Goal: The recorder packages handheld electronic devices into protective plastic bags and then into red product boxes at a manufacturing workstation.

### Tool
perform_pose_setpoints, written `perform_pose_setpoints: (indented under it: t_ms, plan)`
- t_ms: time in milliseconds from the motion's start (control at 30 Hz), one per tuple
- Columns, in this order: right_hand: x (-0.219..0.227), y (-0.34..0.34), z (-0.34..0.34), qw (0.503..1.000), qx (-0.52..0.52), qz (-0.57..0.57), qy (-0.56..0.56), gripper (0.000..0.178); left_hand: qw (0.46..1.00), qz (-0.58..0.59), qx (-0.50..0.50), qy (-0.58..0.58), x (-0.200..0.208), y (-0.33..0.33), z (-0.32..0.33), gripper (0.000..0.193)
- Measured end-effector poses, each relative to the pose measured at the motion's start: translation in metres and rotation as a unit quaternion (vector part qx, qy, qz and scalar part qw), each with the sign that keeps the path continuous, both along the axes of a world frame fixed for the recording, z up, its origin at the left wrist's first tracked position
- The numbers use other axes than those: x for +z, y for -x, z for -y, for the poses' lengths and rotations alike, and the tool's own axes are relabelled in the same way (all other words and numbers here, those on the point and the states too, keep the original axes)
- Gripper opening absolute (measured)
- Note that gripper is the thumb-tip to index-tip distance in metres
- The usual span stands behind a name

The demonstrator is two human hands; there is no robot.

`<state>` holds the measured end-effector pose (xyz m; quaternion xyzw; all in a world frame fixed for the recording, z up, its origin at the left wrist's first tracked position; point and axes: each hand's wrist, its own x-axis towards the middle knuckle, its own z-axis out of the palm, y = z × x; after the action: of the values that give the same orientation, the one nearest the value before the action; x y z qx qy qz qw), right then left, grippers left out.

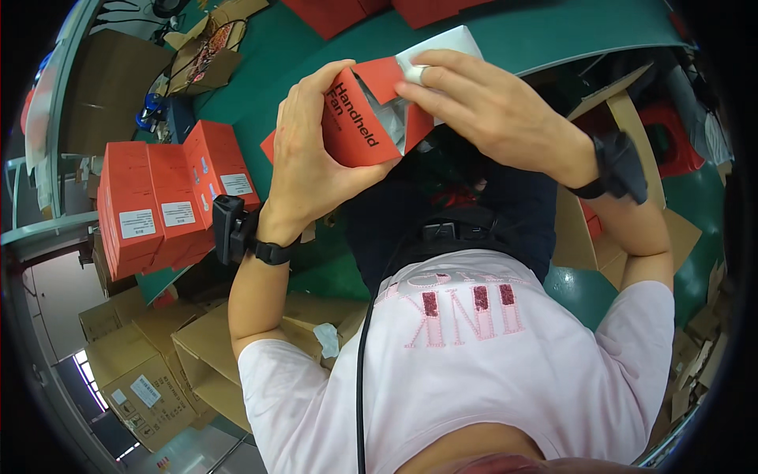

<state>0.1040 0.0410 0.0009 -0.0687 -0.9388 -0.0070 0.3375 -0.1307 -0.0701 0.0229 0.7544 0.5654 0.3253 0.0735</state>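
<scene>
Against a smooth green table (272, 55), the left hand (304, 142), thumb spread, grips a red cardboard box (347, 126), while the bent right hand (505, 110) touches its flap (377, 81), grip unclear.

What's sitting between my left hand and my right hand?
A partly open red box lies between them, as the head view shows: your left hand grips it, and your right hand is at its open end.

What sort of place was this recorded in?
Probably a packing workshop: labelled red boxes stand beside the person on a green worktable, brown cardboard cartons lie around, and the left hand grips a similar partly open box.
</scene>
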Motion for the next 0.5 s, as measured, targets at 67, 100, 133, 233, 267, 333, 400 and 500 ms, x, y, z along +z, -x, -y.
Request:
perform_pose_setpoints:
  t_ms: [67,100,133,233,267,333,400,500]
  plan:
    - [0.020,-0.008,-0.007,0.982,0.109,0.074,0.138,0.046,1.000,0.016,0.005,-0.015,-0.003,0.008,0.000,0.093]
    - [0.026,-0.013,-0.010,0.982,0.112,0.075,0.134,0.046,0.998,0.066,0.000,-0.021,-0.005,0.010,0.000,0.094]
    - [0.031,-0.016,-0.011,0.968,0.127,0.113,0.183,0.046,0.993,0.115,-0.005,-0.027,-0.006,0.011,0.000,0.095]
    - [0.022,-0.010,-0.012,0.959,0.112,0.133,0.223,0.047,0.999,0.039,-0.004,-0.014,-0.002,0.007,-0.004,0.097]
    - [0.019,-0.006,-0.011,0.966,0.089,0.116,0.214,0.046,1.000,0.004,-0.006,-0.004,-0.002,0.005,-0.006,0.097]
    - [0.037,0.003,-0.012,0.945,0.062,0.145,0.288,0.046,1.000,0.023,-0.011,0.002,-0.002,0.014,-0.003,0.097]
    - [0.044,0.004,-0.015,0.907,0.014,0.188,0.378,0.047,0.999,0.046,-0.024,0.008,-0.001,0.013,-0.006,0.097]
    - [0.049,0.022,-0.019,0.842,-0.016,0.248,0.479,0.040,0.998,-0.011,-0.056,0.025,0.001,0.008,-0.012,0.094]
